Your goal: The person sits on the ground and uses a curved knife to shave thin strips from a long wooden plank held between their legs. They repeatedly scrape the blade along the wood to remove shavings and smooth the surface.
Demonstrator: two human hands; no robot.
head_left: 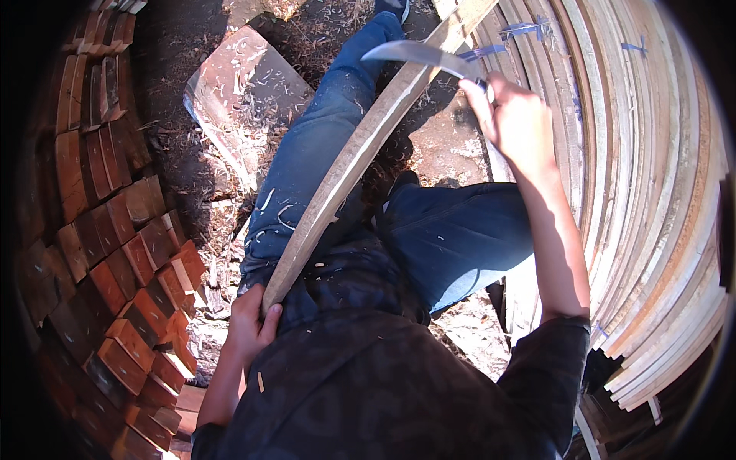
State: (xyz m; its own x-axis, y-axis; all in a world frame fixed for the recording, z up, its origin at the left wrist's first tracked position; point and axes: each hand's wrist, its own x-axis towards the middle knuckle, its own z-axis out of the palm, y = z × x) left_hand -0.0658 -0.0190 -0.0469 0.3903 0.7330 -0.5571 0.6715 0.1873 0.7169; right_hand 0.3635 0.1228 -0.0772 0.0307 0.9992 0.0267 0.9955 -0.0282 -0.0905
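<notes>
A long wooden strip (337, 184) slants across my lap, from my waist at the lower left up to the top right. Its near end is in the grip of my left hand (257, 318), with the thumb along its edge. My right hand (517, 119) is closed round the handle of a curved knife (414, 54). The broad steel blade points left and lies across the far part of the strip; whether its edge touches the wood I cannot tell. Most of the handle is hidden by my fingers. Thin curled shavings cling to my jeans and shirt.
Reddish wooden blocks (126, 345) are stacked along the left. Long pale planks (629, 192), some tied with blue strips, are piled on the right. A flat brown slab (245, 84) strewn with shavings lies beyond my left leg (322, 146). Wood shavings litter the ground.
</notes>
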